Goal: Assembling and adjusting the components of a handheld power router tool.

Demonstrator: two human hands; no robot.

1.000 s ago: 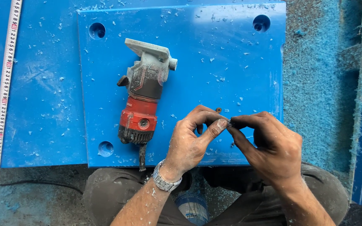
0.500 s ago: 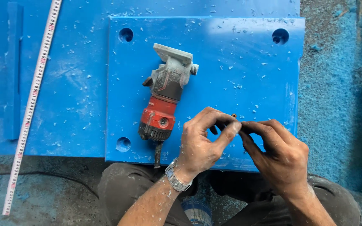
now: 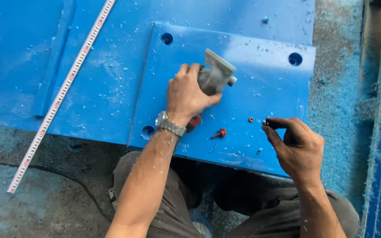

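Since half a second back the hands split up: the left hand [image 3: 189, 94] has gone up and clamped over the power tool [image 3: 212, 79] in the middle of the blue panel [image 3: 270, 66], while the right hand [image 3: 298, 147], lower right, pinches a tiny part I can't make out. Small red bit [image 3: 220, 132] and brown washer [image 3: 251, 119] lie loose between them. I'd keep the tool flat and steady, away from those bits.

**One head-worn view, looking straight down**

A single camera on the person's head faces down, close over the blue panel [image 3: 252, 66], both forearms and bent knees. No second view overlaps it.
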